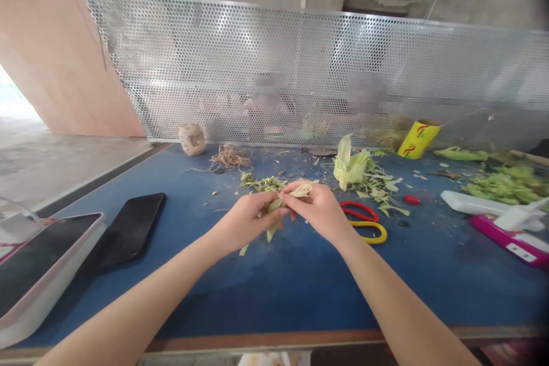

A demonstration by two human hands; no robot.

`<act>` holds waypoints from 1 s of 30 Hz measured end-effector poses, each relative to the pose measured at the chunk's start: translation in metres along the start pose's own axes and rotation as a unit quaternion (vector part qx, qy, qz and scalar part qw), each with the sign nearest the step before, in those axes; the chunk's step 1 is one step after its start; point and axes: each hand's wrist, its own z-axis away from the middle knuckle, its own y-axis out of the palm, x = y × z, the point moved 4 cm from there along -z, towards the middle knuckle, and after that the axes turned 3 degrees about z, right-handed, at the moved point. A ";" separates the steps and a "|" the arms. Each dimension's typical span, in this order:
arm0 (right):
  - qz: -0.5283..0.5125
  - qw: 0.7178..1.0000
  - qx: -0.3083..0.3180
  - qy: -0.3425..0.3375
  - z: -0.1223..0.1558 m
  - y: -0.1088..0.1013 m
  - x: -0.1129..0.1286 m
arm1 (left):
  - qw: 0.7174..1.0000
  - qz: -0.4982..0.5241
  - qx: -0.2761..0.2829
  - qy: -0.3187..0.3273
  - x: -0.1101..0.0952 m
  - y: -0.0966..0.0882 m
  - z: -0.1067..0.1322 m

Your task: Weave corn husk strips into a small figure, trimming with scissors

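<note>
Both my hands meet over the middle of the blue table [300,280]. My left hand [246,218] and my right hand [319,209] are closed together on a small bundle of pale green leaf strips [295,190], whose ends stick out above and below the fingers. Red and yellow handled scissors [364,222] lie just right of my right hand. A loose pile of green strips [261,183] lies just beyond my hands.
A black phone [128,229] and a white-edged tablet [38,269] lie at the left. A twine ball [192,138] and loose fibres [229,157] sit at the back. Husk leaves [355,168], a yellow cup [418,138], a pink-and-white tool [510,229] and a perforated metal screen [300,68] with people behind it.
</note>
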 end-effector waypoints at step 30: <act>-0.164 0.986 0.028 0.026 -0.004 -0.007 -0.012 | 0.995 0.072 0.008 -0.071 0.002 -0.007 0.000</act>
